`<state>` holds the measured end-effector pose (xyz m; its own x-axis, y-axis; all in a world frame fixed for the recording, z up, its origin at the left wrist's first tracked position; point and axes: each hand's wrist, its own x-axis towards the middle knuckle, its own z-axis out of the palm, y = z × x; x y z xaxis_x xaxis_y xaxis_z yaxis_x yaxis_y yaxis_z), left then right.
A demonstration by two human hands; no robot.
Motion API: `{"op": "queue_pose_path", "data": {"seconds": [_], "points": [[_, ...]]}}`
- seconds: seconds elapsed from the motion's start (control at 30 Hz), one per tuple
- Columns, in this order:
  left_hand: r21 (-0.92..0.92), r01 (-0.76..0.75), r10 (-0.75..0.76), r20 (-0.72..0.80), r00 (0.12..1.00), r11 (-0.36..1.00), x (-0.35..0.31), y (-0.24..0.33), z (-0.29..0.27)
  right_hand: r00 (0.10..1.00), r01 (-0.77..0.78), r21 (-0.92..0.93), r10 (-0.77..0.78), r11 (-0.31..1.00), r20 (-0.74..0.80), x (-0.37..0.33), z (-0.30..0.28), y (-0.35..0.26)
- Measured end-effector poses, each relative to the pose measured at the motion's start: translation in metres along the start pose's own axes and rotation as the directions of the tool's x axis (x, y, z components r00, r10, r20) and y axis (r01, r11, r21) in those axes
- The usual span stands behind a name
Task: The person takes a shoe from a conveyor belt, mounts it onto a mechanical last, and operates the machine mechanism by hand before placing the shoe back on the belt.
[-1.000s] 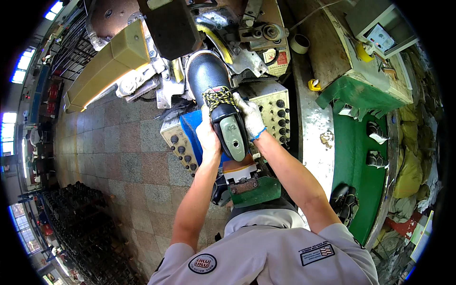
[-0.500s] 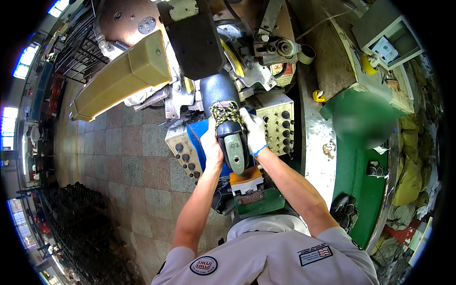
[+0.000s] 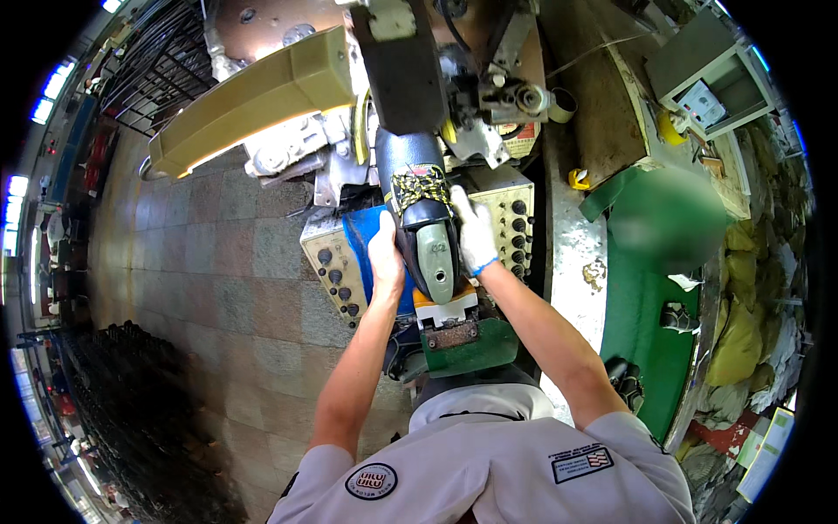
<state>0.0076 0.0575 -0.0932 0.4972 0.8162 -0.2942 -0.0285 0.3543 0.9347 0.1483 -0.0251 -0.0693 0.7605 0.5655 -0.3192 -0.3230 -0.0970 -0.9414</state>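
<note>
A black shoe (image 3: 404, 155) with yellow-and-black laces sits toe-away under a dark block (image 3: 399, 74) of a machine. A grey-green last (image 3: 434, 258) with a round hole shows in its heel opening. My left hand (image 3: 385, 253) lies along the shoe's left side, thumb up, its other fingers hidden beneath. On the right side my right hand (image 3: 474, 229), in a white glove with a blue cuff, rests against the shoe near the laces, fingers partly hidden. An orange pad (image 3: 428, 307) on a metal support stands below the heel.
A tan machine cover (image 3: 253, 103) juts out at the upper left. Control boxes with black knobs (image 3: 327, 266) flank the shoe. To the right runs a green-topped bench (image 3: 637, 332) bearing shoes and a blurred green round thing (image 3: 668, 218). Black racks (image 3: 140, 410) stand at the lower left.
The tan cover and dark block have shifted right and up in view, and metal parts sit closer around the toe. My right hand's fingers have moved slightly away from the laces.
</note>
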Motion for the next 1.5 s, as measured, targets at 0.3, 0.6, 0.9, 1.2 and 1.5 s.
{"op": "queue_pose_path", "data": {"seconds": [0.3, 0.6, 0.9, 1.2, 1.5], "points": [[0.992, -0.021, -0.481, 0.078, 0.873, 0.124, -0.117, -0.152, -0.085, 0.982, -0.132, 0.191, 0.155, 0.973, -0.111, -0.085, -0.185, 0.041], [0.734, 0.291, -0.685, 0.312, 0.658, 0.613, -0.042, -0.28, -0.126, 0.98, -0.195, 0.256, 0.198, 0.947, 0.013, -0.081, -0.172, 0.04], [0.854, 0.364, -0.553, -0.112, 0.825, 0.371, -0.125, -0.167, -0.11, 0.974, -0.173, 0.235, 0.13, 0.957, 0.187, -0.083, -0.147, 0.008], [0.241, 0.399, -0.271, -0.43, 0.861, 0.885, -0.254, -0.03, -0.13, 0.935, -0.16, 0.162, 0.097, 0.974, 0.341, -0.137, -0.133, -0.056], [0.951, -0.243, 0.503, 0.118, 0.856, 0.191, -0.271, 0.127, 0.071, 0.86, 0.084, 0.343, -0.242, 0.936, 0.449, -0.192, -0.084, -0.105]]}}
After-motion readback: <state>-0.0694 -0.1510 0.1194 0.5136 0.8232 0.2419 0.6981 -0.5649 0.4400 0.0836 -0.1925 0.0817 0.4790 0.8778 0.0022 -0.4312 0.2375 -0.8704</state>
